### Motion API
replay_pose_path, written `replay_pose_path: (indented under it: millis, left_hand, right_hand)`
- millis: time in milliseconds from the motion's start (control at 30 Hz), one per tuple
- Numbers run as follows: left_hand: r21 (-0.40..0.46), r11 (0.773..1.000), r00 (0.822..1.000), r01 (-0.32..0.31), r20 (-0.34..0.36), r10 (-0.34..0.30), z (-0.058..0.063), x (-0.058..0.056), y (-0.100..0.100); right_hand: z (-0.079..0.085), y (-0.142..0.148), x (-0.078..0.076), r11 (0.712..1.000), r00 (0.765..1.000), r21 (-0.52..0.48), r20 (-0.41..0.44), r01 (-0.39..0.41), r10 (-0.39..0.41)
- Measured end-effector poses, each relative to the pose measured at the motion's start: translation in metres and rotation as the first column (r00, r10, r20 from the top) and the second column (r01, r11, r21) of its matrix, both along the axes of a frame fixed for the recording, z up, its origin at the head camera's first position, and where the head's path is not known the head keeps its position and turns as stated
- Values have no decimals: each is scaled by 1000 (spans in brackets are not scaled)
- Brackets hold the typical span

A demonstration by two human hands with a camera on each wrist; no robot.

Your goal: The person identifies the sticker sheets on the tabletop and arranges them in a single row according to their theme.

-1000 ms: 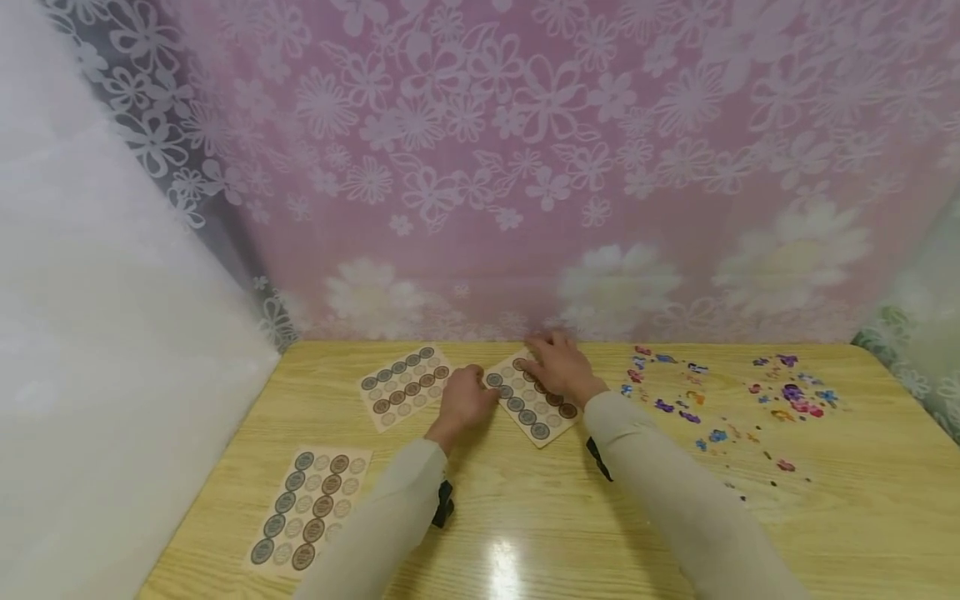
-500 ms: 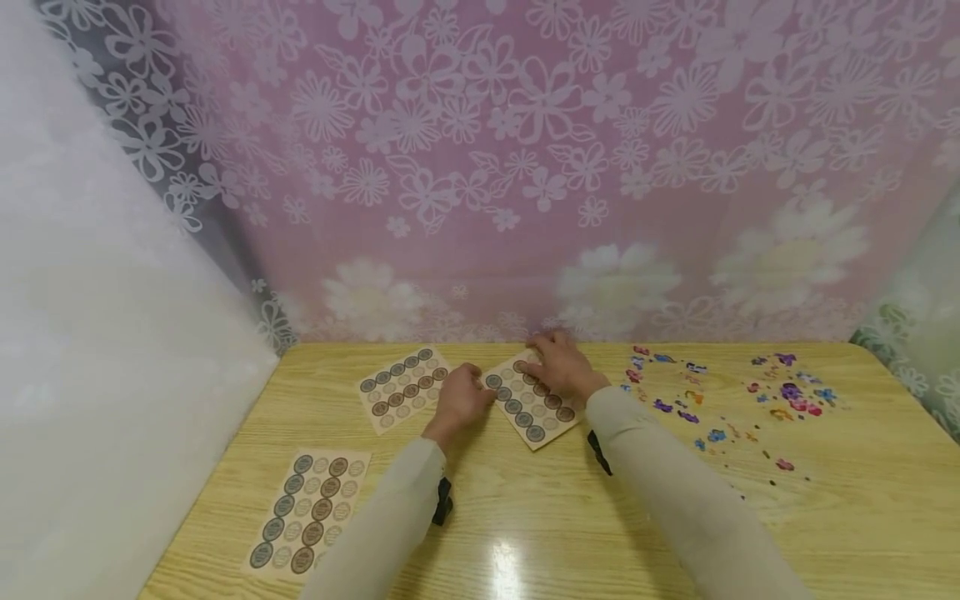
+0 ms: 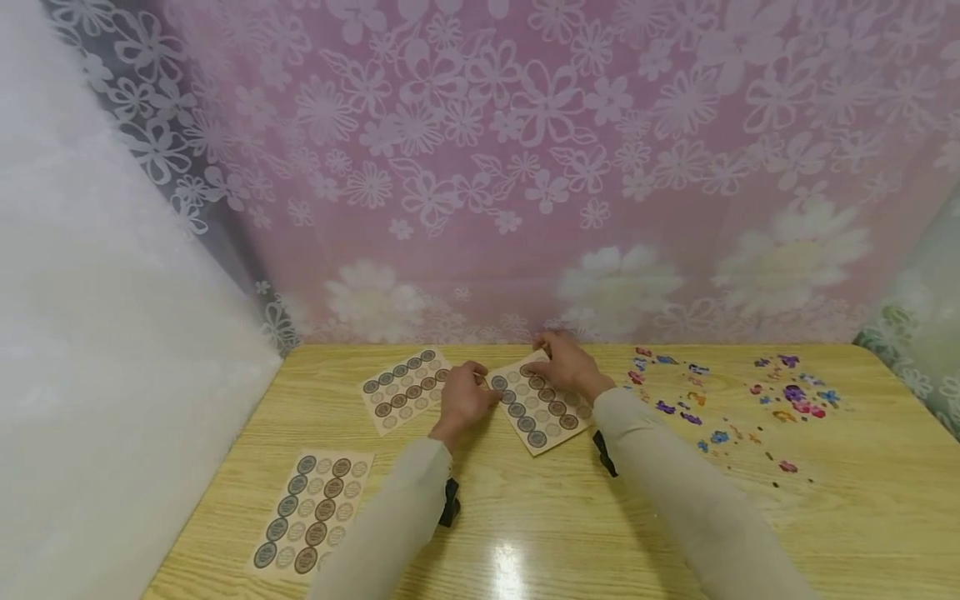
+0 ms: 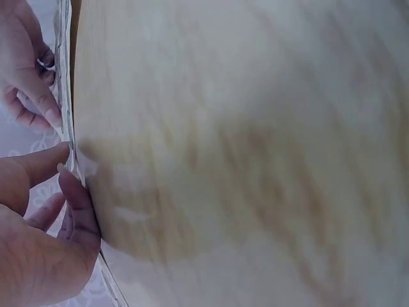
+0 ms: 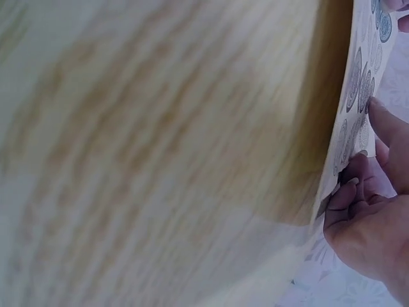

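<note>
A cream sheet of round stickers (image 3: 546,410), with grey and brown printed circles in rows, is between my two hands near the back of the table. My left hand (image 3: 463,400) pinches its left corner between thumb and fingers. At the far right edge, my right hand (image 3: 572,368) grips the sheet, thumb on the printed face (image 5: 355,89) and fingers curled beneath the edge. Seen from the right wrist, the sheet's edge stands a little off the wood, with shadow under it. The left wrist view shows the sheet almost edge-on beside the left fingers (image 4: 80,204).
A second sticker sheet (image 3: 401,387) lies just left of my left hand, partly behind it. Another sheet (image 3: 311,508) rests at the front left, overlapped by my left sleeve. Small colourful flower-like pieces (image 3: 793,393) are scattered over the table's right side. A floral curtain (image 3: 480,208) hangs behind.
My right hand has shifted slightly right along the sheet, uncovering more of the brown circles. The sheet's near corner has come slightly toward me. My left hand keeps its place at the corner.
</note>
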State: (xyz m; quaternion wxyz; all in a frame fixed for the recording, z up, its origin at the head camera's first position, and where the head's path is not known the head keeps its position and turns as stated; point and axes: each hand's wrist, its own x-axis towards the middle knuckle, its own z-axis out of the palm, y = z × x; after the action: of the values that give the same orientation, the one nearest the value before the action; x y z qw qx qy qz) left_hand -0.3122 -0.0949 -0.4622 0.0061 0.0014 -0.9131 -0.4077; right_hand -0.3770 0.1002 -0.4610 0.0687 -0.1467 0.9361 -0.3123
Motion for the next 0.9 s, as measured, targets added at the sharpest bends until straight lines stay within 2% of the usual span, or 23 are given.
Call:
replay_pose_path:
  millis: [433,567,733,900]
  left_hand:
    - [72,996,997,-57,-41,60,-2,5,6]
    - [107,994,996,-31,-82,40,-1,8,6]
    - [149,989,992,14,-126,5,5,15,1]
    - [249,967,993,58,-116,-29,12,21,-8]
  right_hand:
    - [-1,13,2,990,998,-120,-27,-68,65]
    - [2,20,7,984,997,-163,-41,-75,70]
    - [14,23,17,985,993,-137,-74,-105,96]
    - [28,22,30,980,987,-137,-92,-141,130]
